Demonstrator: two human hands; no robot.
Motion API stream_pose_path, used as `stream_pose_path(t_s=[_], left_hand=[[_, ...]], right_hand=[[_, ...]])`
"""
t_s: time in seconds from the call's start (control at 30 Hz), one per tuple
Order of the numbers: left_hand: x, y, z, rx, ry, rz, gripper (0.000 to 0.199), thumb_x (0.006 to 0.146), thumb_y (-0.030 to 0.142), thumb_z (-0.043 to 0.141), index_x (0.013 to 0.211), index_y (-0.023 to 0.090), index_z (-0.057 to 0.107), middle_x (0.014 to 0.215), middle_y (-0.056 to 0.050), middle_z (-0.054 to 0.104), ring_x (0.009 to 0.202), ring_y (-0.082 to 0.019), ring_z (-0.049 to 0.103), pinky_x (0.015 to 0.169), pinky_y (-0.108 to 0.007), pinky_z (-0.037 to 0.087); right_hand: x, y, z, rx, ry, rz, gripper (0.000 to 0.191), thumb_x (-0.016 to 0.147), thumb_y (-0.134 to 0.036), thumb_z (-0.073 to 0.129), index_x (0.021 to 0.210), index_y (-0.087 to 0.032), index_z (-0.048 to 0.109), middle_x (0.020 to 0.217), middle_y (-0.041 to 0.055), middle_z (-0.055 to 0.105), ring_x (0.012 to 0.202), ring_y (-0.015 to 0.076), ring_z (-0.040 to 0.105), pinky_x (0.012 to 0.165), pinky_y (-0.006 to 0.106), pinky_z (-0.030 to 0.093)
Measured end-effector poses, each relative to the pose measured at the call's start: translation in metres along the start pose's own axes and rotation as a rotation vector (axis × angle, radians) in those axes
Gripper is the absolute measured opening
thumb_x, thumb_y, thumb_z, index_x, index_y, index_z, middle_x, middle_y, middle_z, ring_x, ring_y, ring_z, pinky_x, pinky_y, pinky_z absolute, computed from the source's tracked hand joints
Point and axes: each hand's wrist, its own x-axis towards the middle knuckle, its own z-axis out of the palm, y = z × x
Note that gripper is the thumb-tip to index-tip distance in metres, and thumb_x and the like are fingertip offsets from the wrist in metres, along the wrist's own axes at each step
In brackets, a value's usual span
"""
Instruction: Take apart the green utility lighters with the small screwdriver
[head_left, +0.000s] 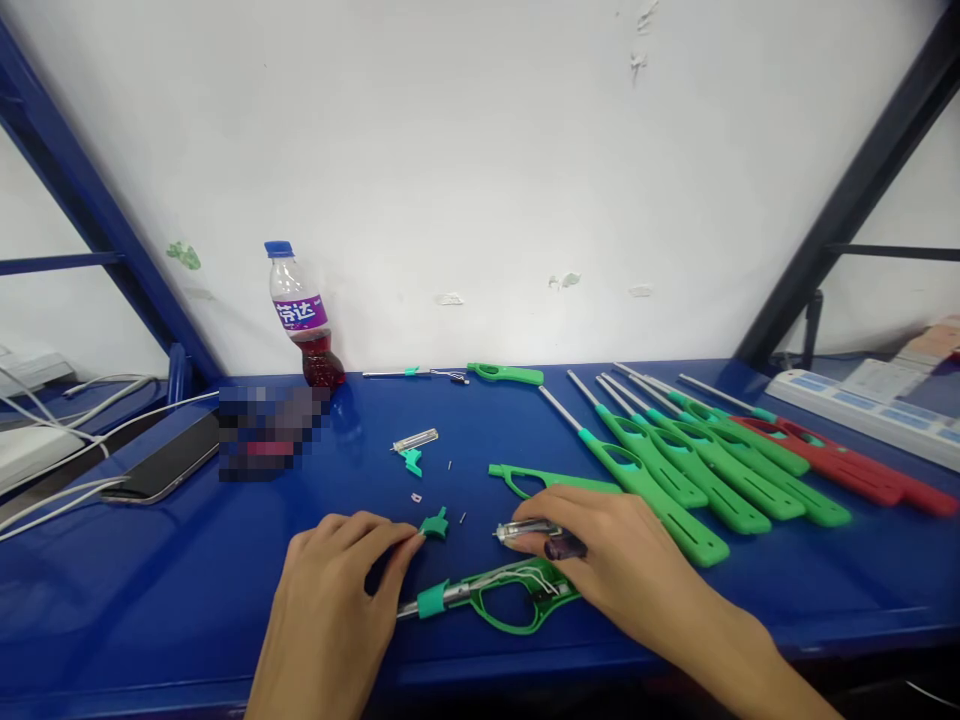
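Note:
My left hand [352, 580] pinches a small teal trigger piece [435, 524] between thumb and fingertips, just above the blue table. My right hand [600, 550] holds a clear fuel tank [525, 529] and a dark tool [564, 546] whose shape is mostly hidden. Below both hands lies an opened green lighter shell [517, 628], with white wires showing inside and a metal tube with a teal collar [433, 600] at its left end. Partly under my right hand, another green shell half [555, 480] rests on the table.
Several green lighters [675, 510] and red lighters [840, 462] lie at the right. Behind are a loose shell [506, 375], a metal tube [386, 374], another tank [416, 439] and a teal trigger [412, 460]. A bottle [304, 315] and phone [169, 458] stand left.

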Motion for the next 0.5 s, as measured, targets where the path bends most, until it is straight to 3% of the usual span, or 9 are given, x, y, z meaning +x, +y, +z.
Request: stream_pose_path(t_s=[0.1, 0.23, 0.4, 0.5], left_hand=[[0.001, 0.002, -0.003, -0.012, -0.01, -0.051, 0.038, 0.109, 0.043, 0.049, 0.093, 0.033, 0.082, 0.089, 0.004, 0.082, 0.075, -0.021, 0.074, 0.069, -0.037, 0.049], [-0.005, 0.006, -0.018, -0.011, 0.0, -0.065, 0.034, 0.109, 0.046, 0.049, 0.103, 0.033, 0.08, 0.097, 0.002, 0.082, 0.086, -0.022, 0.076, 0.073, -0.035, 0.058], [-0.019, 0.004, -0.032, 0.021, -0.074, 0.091, 0.028, 0.108, 0.051, 0.054, 0.112, 0.036, 0.078, 0.101, 0.003, 0.081, 0.087, -0.021, 0.078, 0.071, -0.031, 0.063], [-0.024, 0.005, -0.03, 0.071, -0.128, 0.169, 0.03, 0.11, 0.045, 0.048, 0.116, 0.037, 0.076, 0.103, 0.003, 0.081, 0.085, -0.022, 0.078, 0.069, -0.031, 0.063]], right_hand=[[-0.006, 0.003, -0.005, -0.036, 0.048, -0.021, 0.011, 0.106, -0.026, 0.066, 0.111, -0.029, 0.076, 0.109, -0.0004, 0.081, 0.088, 0.022, 0.08, 0.075, 0.03, 0.056], [-0.023, 0.011, -0.017, -0.082, 0.041, -0.018, 0.02, 0.112, -0.04, 0.056, 0.11, -0.032, 0.074, 0.106, -0.0006, 0.079, 0.08, 0.0192, 0.078, 0.072, 0.03, 0.059], [-0.05, 0.026, -0.016, -0.164, 0.024, 0.035, 0.036, 0.104, -0.065, 0.059, 0.12, -0.037, 0.075, 0.118, 0.0024, 0.078, 0.083, 0.0224, 0.08, 0.078, 0.034, 0.064], [-0.058, 0.032, -0.01, -0.178, 0.024, 0.046, 0.042, 0.1, -0.071, 0.061, 0.122, -0.038, 0.074, 0.121, 0.0035, 0.076, 0.075, 0.0215, 0.079, 0.075, 0.036, 0.065]])
